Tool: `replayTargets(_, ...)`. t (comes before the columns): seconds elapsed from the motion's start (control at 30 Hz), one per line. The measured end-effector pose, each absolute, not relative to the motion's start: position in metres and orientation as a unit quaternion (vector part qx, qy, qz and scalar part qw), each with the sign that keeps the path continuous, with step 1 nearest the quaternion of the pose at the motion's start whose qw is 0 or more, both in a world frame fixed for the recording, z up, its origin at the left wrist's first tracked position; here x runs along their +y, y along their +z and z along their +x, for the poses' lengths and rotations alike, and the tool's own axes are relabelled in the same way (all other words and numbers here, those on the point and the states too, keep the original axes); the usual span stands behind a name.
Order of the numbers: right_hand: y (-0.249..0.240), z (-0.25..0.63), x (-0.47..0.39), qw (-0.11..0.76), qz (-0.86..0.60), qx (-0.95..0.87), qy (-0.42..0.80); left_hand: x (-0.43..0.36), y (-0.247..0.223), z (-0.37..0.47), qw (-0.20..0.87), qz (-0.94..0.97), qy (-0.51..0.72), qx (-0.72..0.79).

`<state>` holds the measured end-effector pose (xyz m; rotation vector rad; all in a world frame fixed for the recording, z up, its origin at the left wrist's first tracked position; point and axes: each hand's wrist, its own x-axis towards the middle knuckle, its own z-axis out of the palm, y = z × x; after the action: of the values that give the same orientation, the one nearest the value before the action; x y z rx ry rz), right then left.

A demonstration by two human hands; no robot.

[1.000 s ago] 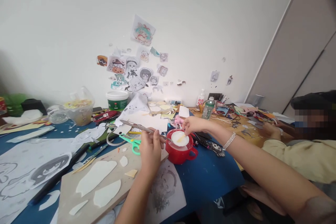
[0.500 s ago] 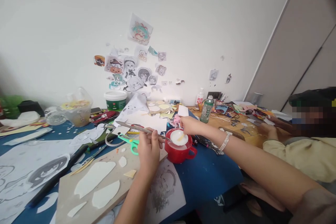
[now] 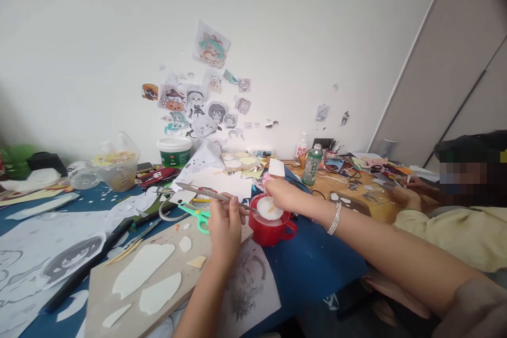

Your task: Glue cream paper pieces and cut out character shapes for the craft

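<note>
Now that the right hand, its grip hidden, has slid farther over the red mug, work seems centred there; left of it, the left hand pinches a slender tool.

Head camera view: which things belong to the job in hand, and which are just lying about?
In use, it seems:
long metal tool, in the left hand
red mug
white round dish at its mouth, by the right hand

Lying about:
green scissors
green bottle
lidded tub
</note>
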<state>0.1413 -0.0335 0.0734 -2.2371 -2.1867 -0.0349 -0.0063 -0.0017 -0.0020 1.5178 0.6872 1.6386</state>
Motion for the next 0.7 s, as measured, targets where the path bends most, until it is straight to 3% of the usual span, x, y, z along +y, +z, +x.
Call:
replayTargets(0.43,0.081,0.156,-0.03,0.048,-0.737,-0.674,-0.018,-0.003,-0.001,-0.008,0.392,0.598,0.64,0.281)
replayTargets(0.7,0.079,0.175,-0.025,0.101,-0.693,-0.703,-0.12,-0.004,0.0,-0.007,0.397,0.591,0.641,0.287)
